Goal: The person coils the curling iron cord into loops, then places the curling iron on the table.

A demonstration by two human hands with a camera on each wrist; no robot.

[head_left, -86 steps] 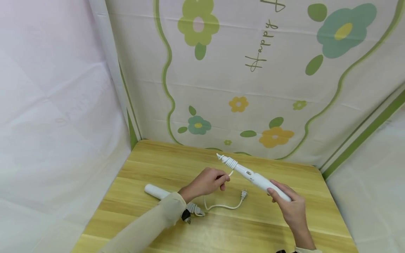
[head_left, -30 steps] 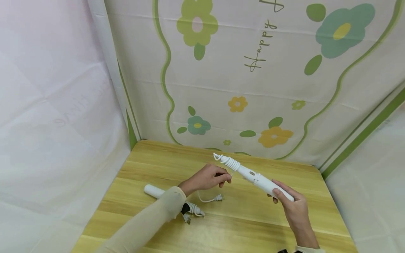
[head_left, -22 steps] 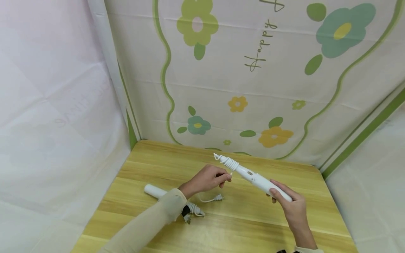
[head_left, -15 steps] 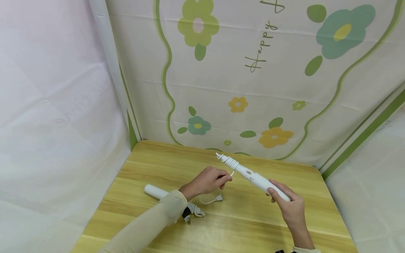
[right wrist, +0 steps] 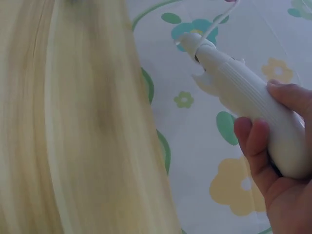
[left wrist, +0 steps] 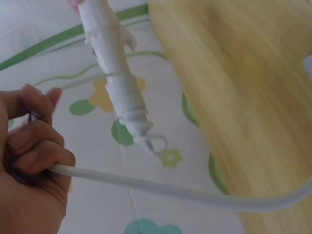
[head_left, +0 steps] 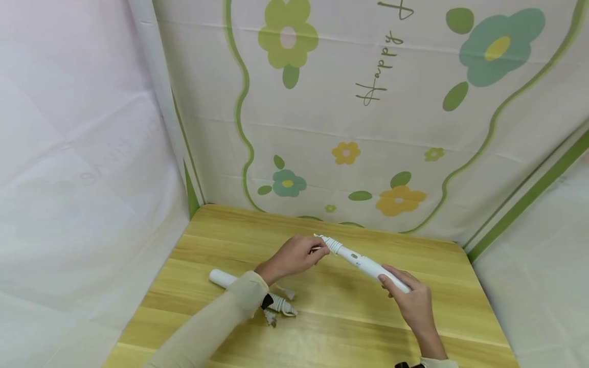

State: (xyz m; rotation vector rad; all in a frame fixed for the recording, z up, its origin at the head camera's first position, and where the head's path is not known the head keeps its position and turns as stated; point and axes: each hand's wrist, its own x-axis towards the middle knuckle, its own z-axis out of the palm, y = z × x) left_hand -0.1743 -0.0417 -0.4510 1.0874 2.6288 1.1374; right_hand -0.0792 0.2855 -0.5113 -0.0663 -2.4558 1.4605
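My right hand (head_left: 411,301) grips the smooth thick end of a white curling iron (head_left: 368,267), held slanted above the table; the right wrist view shows thumb and fingers round its body (right wrist: 258,97). White cord (head_left: 332,245) is coiled round the thin end, which points to the far left. Beside those coils, my left hand (head_left: 296,254) pinches the loose part of the cord. In the left wrist view that cord (left wrist: 170,187) runs out from under the curled fingers, and another stretch leads to the iron. Its plug (head_left: 288,293) hangs behind the left forearm.
A second white iron (head_left: 222,278) with wound cord lies on the wooden table (head_left: 368,327), partly hidden by the left sleeve (head_left: 230,312). Its plug (head_left: 270,319) shows below the wrist. A flowered cloth wall (head_left: 317,112) rises at the back edge, with pale cloth walls at both sides.
The left hand has worked the cord round the iron's thin end, and the loose tail has grown shorter, its plug drawn leftward. The iron and right hand have shifted slightly left and down.
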